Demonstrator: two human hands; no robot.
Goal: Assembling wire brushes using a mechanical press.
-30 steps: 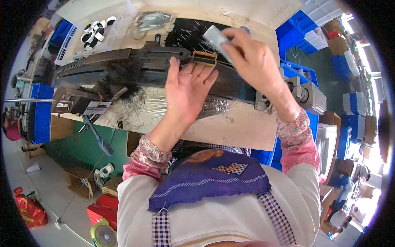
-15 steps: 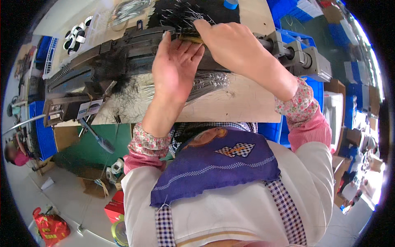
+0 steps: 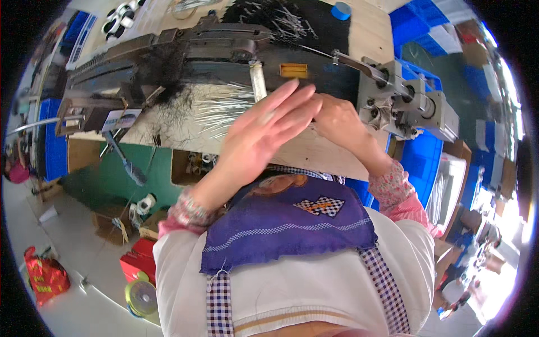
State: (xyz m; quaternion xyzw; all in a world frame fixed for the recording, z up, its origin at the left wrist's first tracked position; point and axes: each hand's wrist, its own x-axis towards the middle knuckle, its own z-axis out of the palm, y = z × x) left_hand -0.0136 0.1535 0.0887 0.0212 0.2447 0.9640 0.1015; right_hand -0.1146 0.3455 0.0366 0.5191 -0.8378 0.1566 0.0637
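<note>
My left hand reaches over the near part of the bench, its fingers stretched out flat. They cover part of a bundle of thin silvery wires on the wooden top. Just right of its fingertips is my right hand, with curled fingers; what they hold, if anything, is hidden. Beyond both hands runs a dark metal bench machine. A pale-wrapped lever sticks out of it towards me. A small yellow block sits on the machine, and a thin rod reaches towards its right-hand end.
Several wire pieces lie on a black mat behind the machine, beside a blue round cap. Dark loose bristles litter the wood at left. A grey metal head stands at right, near blue bins.
Both hands have drawn back from the machine towards me, uncovering the lever and the yellow block. My left hand has turned from palm up and now lies over the wires. The view has shifted.
</note>
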